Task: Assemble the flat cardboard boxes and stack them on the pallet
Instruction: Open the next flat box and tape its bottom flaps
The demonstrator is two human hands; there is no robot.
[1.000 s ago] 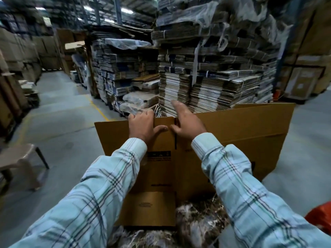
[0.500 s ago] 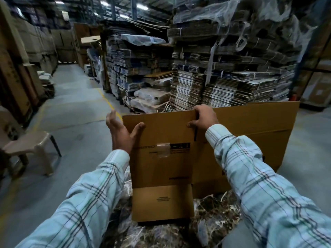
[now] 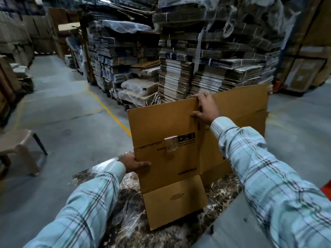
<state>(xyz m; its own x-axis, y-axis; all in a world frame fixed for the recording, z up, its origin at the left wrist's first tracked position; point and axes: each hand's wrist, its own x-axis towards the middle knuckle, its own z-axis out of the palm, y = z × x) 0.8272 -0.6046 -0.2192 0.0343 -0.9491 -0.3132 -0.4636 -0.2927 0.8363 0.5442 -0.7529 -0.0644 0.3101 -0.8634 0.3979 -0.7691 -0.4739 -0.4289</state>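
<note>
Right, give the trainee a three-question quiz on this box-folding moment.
1. True or false: both hands grip the cardboard box.
2. Where does the left hand hold it? A) top edge B) lower left edge C) bottom flap
3. What object stands on the floor at far left?

Key: 1. True. 2. B; the right hand holds the top edge. 3. A plastic stool.

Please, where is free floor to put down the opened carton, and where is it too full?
Free: the grey floor left of the cardboard box, between the stool and the yellow line; also the floor on its right. Crowded: directly behind the box stand bundled stacks of flat cartons, and below it lies a marbled surface.
</note>
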